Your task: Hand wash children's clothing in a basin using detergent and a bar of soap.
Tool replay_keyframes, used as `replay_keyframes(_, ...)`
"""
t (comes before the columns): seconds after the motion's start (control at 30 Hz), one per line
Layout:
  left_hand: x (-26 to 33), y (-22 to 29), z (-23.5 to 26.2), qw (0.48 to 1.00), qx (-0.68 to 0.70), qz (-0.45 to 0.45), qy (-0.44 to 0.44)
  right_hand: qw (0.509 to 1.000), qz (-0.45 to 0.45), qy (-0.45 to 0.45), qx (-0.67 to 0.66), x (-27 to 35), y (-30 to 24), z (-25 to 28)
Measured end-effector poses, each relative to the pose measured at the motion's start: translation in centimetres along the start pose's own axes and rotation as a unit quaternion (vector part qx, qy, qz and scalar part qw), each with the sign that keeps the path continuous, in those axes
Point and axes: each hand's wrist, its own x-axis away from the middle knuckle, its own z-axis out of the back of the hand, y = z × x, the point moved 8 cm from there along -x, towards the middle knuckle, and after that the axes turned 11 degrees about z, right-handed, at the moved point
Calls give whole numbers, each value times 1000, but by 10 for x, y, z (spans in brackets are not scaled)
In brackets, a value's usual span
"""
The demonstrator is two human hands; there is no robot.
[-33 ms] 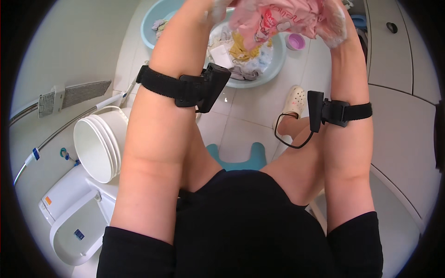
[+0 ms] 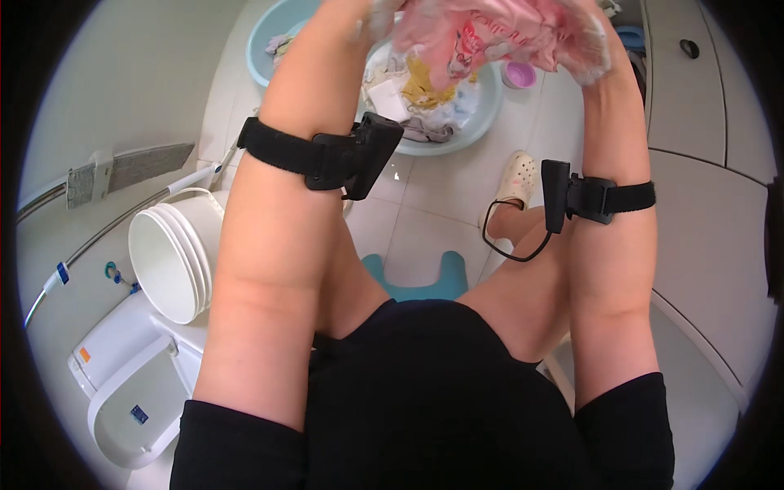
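Note:
A wet pink garment [image 2: 494,37] with a red print hangs stretched between my hands at the top edge, above a light-blue basin [image 2: 496,102]. My left hand [image 2: 387,15] grips its left end; foam covers the wrist, and the fingers are mostly cut off by the picture's edge. At the right end my right hand [image 2: 591,49] holds the cloth, also coated in suds, its fingers largely hidden. Below the garment, a mustard-yellow cloth [image 2: 426,86], a white block-like piece [image 2: 390,100] and greyish cloth [image 2: 429,131] lie among suds in the basin.
Behind my left forearm stands a second blue basin [image 2: 260,53] with laundry. A small purple tub [image 2: 519,76] is right of the near basin. A white bucket [image 2: 170,261] and a toilet [image 2: 135,392] are at left, grey cabinets [image 2: 694,196] at right, and a teal stool [image 2: 420,291] below.
The pink garment has shifted slightly left and up, with my left forearm moving a little left. Both hands keep hold of it.

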Motion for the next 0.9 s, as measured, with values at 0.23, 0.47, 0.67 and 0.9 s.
replay_keyframes(0.23,16,12,-11,1000,-2,15,-25,989,14,22,-144,-4,7,14)
replay_keyframes(0.47,9,11,-46,935,308,63,-162,983,168,69,-7,-9,-13,16)
replay_keyframes(0.67,-19,-37,-59,904,402,90,-110,854,248,100,446,8,-12,-33)
replay_keyframes(0.9,-21,-52,-58,920,374,69,-93,863,295,127,390,12,-6,-38)
